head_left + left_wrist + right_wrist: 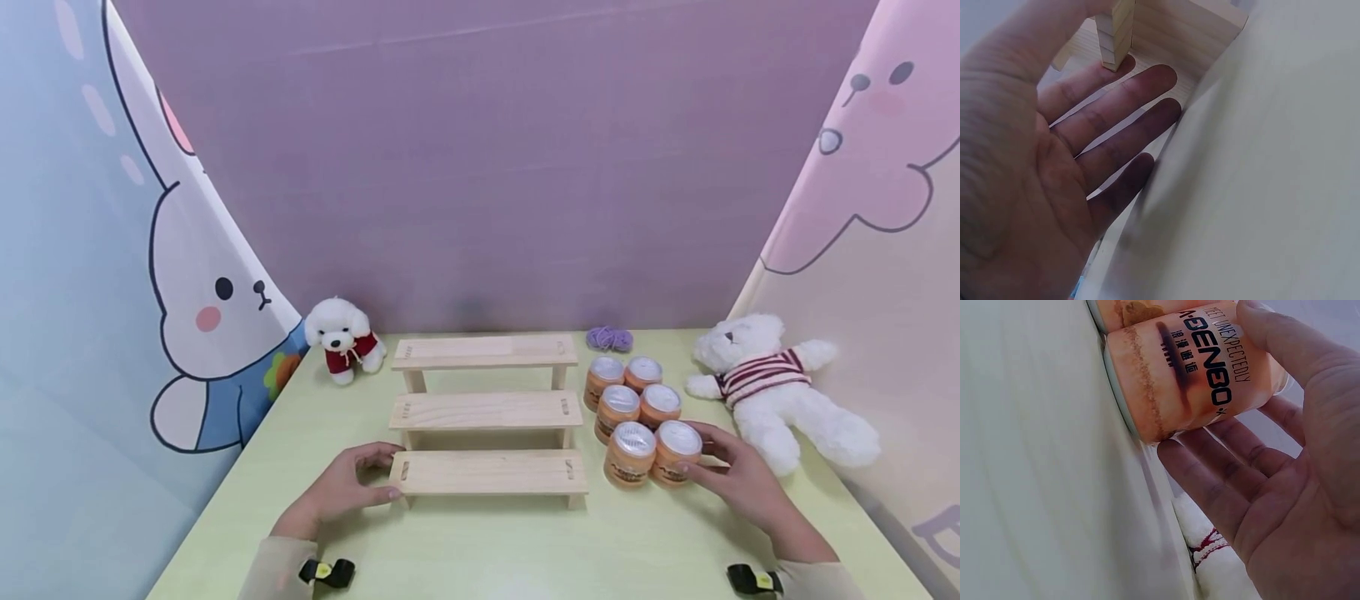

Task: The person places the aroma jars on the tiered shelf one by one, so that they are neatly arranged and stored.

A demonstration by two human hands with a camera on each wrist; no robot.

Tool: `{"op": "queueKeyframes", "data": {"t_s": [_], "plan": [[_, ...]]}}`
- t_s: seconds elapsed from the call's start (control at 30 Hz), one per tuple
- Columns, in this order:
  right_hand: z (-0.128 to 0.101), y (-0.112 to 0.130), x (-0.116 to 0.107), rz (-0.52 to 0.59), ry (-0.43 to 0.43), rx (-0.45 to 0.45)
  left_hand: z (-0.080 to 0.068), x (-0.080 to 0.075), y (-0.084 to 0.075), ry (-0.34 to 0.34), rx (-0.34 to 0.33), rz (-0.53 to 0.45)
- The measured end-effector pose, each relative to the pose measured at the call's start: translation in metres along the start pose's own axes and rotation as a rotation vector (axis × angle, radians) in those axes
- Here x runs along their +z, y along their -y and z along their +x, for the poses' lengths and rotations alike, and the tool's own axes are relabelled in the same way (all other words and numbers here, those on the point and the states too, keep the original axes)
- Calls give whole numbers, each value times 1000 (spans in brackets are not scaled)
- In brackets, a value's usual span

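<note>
A light wooden three-step rack (487,472) stands at the middle of the table. My left hand (352,481) is at the left end of its lowest step, thumb by the front corner and fingers by the back. In the left wrist view, those fingers (1124,119) are mostly straight and spread beside a wooden leg (1114,37). To the right of the rack stand several orange cans with silver tops, in two columns. My right hand (738,479) holds the front right can (677,454) between thumb and fingers; its label (1204,369) fills the right wrist view.
A white plush dog (337,333) in red sits at the back left. On the right lies a white plush bear (765,383) in a striped top. Purple yarn (609,338) lies behind the cans. Cloth walls (487,167) enclose the pale green table (480,550).
</note>
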State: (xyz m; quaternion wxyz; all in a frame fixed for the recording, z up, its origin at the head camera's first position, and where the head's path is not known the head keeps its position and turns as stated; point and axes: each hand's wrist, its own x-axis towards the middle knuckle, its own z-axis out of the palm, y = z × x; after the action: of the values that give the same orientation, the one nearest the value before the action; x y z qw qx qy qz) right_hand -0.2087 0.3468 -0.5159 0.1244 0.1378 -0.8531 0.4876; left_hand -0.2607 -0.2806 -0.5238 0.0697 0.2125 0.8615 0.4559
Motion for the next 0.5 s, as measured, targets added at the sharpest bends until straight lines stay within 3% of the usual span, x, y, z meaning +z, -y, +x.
{"op": "queueKeyframes", "data": {"t_s": [0.5], "plan": [[0,-1,2,-34,-17,54,0,1,2,4,4,-19]]}}
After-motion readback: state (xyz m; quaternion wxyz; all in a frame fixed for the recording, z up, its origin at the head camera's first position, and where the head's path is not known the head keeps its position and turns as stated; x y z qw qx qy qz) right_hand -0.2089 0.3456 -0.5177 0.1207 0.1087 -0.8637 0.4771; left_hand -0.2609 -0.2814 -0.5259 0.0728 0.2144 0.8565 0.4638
